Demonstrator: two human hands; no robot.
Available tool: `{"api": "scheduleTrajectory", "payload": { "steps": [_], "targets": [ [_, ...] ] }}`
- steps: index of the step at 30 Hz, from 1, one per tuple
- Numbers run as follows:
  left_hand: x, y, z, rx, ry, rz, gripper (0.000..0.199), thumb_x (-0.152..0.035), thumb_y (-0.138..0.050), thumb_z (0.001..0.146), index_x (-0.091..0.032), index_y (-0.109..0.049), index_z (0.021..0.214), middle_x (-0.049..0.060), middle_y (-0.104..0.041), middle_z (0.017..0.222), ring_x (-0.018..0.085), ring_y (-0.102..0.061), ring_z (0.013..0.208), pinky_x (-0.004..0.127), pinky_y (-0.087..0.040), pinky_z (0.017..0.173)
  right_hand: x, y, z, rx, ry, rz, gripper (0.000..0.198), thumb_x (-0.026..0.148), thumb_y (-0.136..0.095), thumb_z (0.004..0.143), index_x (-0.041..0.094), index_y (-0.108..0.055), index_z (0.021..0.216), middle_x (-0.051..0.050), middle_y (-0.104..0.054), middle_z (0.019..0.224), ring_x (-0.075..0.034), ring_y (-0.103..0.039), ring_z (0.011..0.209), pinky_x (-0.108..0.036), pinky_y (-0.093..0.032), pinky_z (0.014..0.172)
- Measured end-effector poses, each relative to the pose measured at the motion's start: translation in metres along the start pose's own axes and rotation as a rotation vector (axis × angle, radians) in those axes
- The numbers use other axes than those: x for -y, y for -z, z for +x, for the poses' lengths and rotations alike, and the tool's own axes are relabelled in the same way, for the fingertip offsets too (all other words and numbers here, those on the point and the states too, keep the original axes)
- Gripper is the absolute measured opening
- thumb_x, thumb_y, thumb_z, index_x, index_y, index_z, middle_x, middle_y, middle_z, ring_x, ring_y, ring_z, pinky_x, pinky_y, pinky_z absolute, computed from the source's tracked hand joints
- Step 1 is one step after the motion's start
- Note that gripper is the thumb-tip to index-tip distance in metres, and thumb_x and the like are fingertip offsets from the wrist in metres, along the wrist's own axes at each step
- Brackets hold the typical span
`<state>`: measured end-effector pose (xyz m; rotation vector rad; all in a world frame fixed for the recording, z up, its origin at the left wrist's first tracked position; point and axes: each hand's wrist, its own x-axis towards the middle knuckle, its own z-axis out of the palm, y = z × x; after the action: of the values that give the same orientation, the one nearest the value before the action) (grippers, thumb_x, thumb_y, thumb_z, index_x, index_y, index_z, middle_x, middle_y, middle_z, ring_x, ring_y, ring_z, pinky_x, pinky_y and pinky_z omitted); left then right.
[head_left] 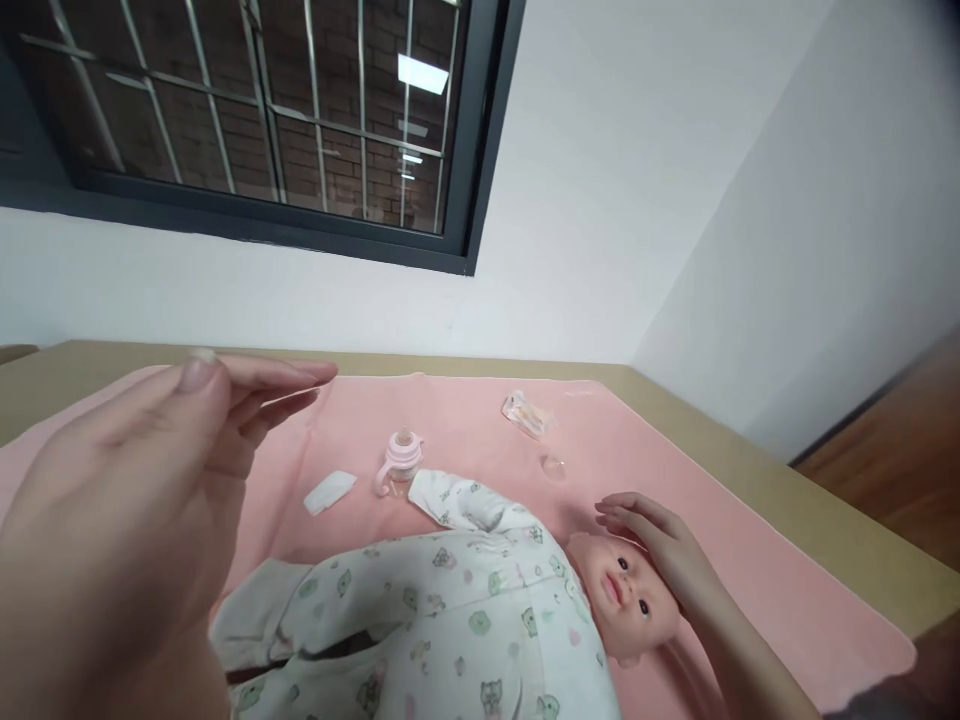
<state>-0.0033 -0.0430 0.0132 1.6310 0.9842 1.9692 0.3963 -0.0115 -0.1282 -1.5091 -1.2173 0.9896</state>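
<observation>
Your right hand (660, 545) lies flat and relaxed on top of the head of the baby doll in the white sleepsuit printed with small green animals (465, 610), fingers spread over the crown and gripping nothing. The doll lies on its back across the pink cloth mat (750, 560) that covers the tan table (832, 520), its head toward your right and its face turned up. Your left hand (127, 530) hovers close to the camera, raised above the mat, and pinches a thin, clear, stick-like item (289, 398) between thumb and fingertips; it is too blurred to tell what it is. Just beyond the doll's raised sleeve stands a small pink baby bottle with handles (397, 462), upright, and just to its left lies a folded white pad (330, 491). Farther back on the mat rests a crumpled clear plastic wrapper (529, 413), with a small clear cap-like piece (553, 466) near it, well apart from the bottle. Behind the table are a white wall and a dark-framed barred window (262, 120).
</observation>
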Motion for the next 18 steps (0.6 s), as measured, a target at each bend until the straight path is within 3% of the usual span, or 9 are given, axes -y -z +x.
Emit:
{"api": "scheduleTrajectory", "payload": {
  "steps": [3, 7, 13, 15, 18],
  "targets": [
    [-0.009, 0.002, -0.005, -0.059, -0.042, 0.037, 0.03, -0.023, -0.036, 0.093, -0.028, -0.066, 0.094, -0.006, -0.067, 0.096, 0.019, -0.06, 0.103, 0.041, -0.047, 0.105, -0.004, 0.002, 0.005, 0.023, -0.009, -0.052, 0.032, 0.046, -0.062, 0.072, 0.021, -0.063, 0.091, -0.006, -0.065, 0.101, -0.025, -0.061, 0.098, -0.036, -0.048, 0.086],
    [-0.015, 0.003, -0.008, -0.115, 0.0, 0.03, 0.031, -0.022, -0.036, 0.093, -0.027, -0.066, 0.093, -0.006, -0.067, 0.094, 0.018, -0.061, 0.101, 0.04, -0.048, 0.103, -0.003, -0.002, 0.036, 0.071, 0.114, -0.235, 0.028, 0.042, -0.057, 0.076, 0.021, -0.063, 0.093, -0.004, -0.065, 0.101, -0.023, -0.061, 0.096, -0.034, -0.047, 0.085],
    [-0.024, 0.014, -0.009, -0.204, 0.002, 0.005, 0.02, -0.017, -0.049, 0.085, -0.02, -0.068, 0.085, 0.001, -0.07, 0.086, 0.018, -0.066, 0.089, 0.03, -0.057, 0.09, -0.006, -0.032, 0.107, 0.096, 0.346, -0.934, 0.043, 0.036, -0.04, 0.087, 0.013, -0.054, 0.12, -0.015, -0.056, 0.123, -0.025, -0.053, 0.112, -0.035, -0.038, 0.095],
    [-0.028, 0.017, -0.009, -0.246, 0.017, -0.039, 0.017, -0.025, -0.054, 0.085, -0.017, -0.069, 0.081, 0.004, -0.071, 0.083, 0.019, -0.067, 0.086, 0.028, -0.059, 0.085, -0.009, -0.044, 0.121, 0.155, 0.365, -1.043, 0.042, 0.034, -0.042, 0.087, 0.01, -0.053, 0.12, -0.019, -0.058, 0.117, -0.026, -0.056, 0.105, -0.035, -0.04, 0.087],
    [-0.028, 0.025, -0.011, -0.249, 0.018, -0.048, 0.022, -0.035, -0.057, 0.086, -0.018, -0.07, 0.085, 0.004, -0.07, 0.087, 0.02, -0.065, 0.09, 0.026, -0.057, 0.088, -0.009, -0.059, 0.132, 0.233, 0.356, -1.103, 0.026, 0.025, -0.049, 0.082, 0.011, -0.062, 0.1, -0.017, -0.064, 0.095, -0.025, -0.06, 0.088, -0.032, -0.04, 0.073]
  ]
}}
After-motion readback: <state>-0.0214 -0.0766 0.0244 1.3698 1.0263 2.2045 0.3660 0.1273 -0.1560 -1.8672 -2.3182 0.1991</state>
